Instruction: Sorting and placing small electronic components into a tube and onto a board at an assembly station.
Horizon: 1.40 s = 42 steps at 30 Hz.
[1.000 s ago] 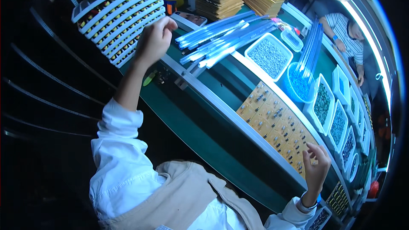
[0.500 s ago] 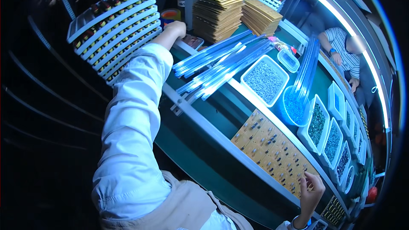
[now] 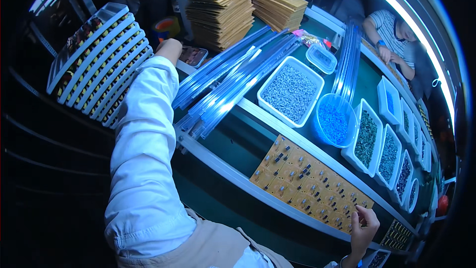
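Observation:
My left hand [image 3: 168, 48] reaches far forward at the end of a white sleeve. It sits beside a small tray of brown parts [image 3: 194, 55], between the slanted white tray rack [image 3: 94, 64] and a stack of yellow boards [image 3: 218, 10]; its fingers are hidden. My right hand [image 3: 364, 224] is at the lower right, fingertips curled on the near corner of a yellow circuit board panel [image 3: 302, 178] studded with small black parts. The panel lies flat on the green conveyor [image 3: 233, 139].
Clear plastic tubes [image 3: 233, 84] lie diagonally past the rail. Behind them are a white bin of grey parts [image 3: 290, 92], a blue bowl of blue parts [image 3: 333, 119] and a row of white bins [image 3: 389, 154]. Another person [image 3: 391, 34] works at the upper right.
My left arm has stretched further forward, from the tray rack to the small tray by the board stacks. My right hand has moved onto the panel's near corner.

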### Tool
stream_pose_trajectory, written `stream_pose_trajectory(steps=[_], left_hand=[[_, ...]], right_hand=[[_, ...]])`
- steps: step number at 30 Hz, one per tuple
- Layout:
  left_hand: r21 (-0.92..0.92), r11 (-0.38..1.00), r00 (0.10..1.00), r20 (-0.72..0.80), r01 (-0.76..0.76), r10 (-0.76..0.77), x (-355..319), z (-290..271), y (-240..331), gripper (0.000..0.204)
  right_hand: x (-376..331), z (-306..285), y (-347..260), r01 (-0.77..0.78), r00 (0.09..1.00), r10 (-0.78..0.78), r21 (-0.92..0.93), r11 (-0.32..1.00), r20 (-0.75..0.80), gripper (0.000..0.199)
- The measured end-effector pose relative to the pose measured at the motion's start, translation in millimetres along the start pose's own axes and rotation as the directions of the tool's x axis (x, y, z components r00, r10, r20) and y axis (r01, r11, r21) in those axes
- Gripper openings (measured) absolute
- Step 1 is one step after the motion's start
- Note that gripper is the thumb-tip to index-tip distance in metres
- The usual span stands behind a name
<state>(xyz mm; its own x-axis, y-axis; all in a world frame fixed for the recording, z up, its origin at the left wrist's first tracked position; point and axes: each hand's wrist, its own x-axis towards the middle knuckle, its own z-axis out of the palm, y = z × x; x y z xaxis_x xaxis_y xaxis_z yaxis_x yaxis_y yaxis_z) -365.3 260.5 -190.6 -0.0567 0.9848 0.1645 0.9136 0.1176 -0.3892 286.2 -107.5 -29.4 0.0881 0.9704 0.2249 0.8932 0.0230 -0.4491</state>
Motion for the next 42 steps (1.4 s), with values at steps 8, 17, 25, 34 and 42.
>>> stream_pose_trajectory(steps=[8, 17, 25, 34, 42], left_hand=[[-0.249, 0.968, 0.746, 0.639, -0.03, 0.187, 5.3, -106.3, 27.4, 0.095], [-0.128, 0.972, 0.75, 0.619, -0.197, 0.233, -3.1, -120.6, 16.3, 0.103], [0.104, 0.949, 0.726, 0.67, -0.297, 0.154, -3.1, -116.8, 35.8, 0.109], [-0.085, 0.995, 0.764, 0.637, -0.06, 0.101, -8.7, -122.2, 28.0, 0.11], [-0.1, 0.994, 0.74, 0.665, -0.043, 0.099, -4.4, -119.6, 16.2, 0.108]], right_hand=[[2.9, 7.2, 7.8, -0.027, 0.999, 0.027, 0.02, 0.999, 0.027, 0.012], [3.5, 3.7, 14.6, -0.047, 0.998, 0.047, 0.019, 0.999, 0.038, 0.013], [0.1, 3.1, 14.9, -0.046, 0.998, 0.045, 0.02, 0.999, 0.043, 0.014], [3.0, 4.8, 19.5, -0.051, 0.998, 0.05, 0.049, 0.997, 0.032, 0.014], [2.3, 4.1, 20.4, -0.073, 0.996, 0.07, 0.045, 0.996, 0.055, 0.014]])
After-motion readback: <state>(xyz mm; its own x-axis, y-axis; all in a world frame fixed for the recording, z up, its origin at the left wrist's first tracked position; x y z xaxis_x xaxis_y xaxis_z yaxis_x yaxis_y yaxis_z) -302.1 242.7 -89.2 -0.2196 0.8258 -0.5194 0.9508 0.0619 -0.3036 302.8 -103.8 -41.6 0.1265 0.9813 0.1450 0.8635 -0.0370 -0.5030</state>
